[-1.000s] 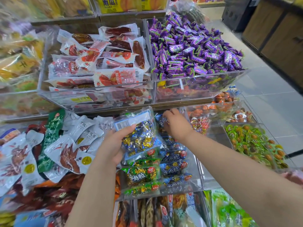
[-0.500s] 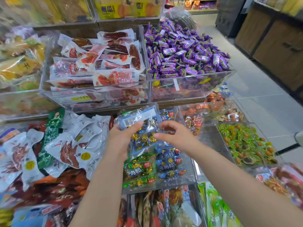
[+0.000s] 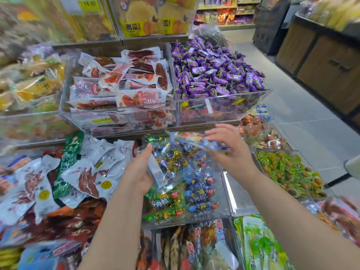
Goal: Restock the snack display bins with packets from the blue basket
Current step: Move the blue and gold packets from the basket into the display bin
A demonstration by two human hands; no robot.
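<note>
The left hand (image 3: pixel 138 172) holds a clear bag (image 3: pixel 167 164) of gold and blue sweets. Its fingers curl under the bag and its thumb sticks up at the side. The right hand (image 3: pixel 231 151) grips a flat packet (image 3: pixel 194 140) by one end, with its fingers spread on top. The packet looks blurry. Bag and packet are in the air, close together, just above a clear bin (image 3: pixel 224 199) with rows of green and blue snacks (image 3: pixel 171 201). Higher up behind are purple sweets (image 3: pixel 214 71) and red packs (image 3: pixel 124 88)
</note>
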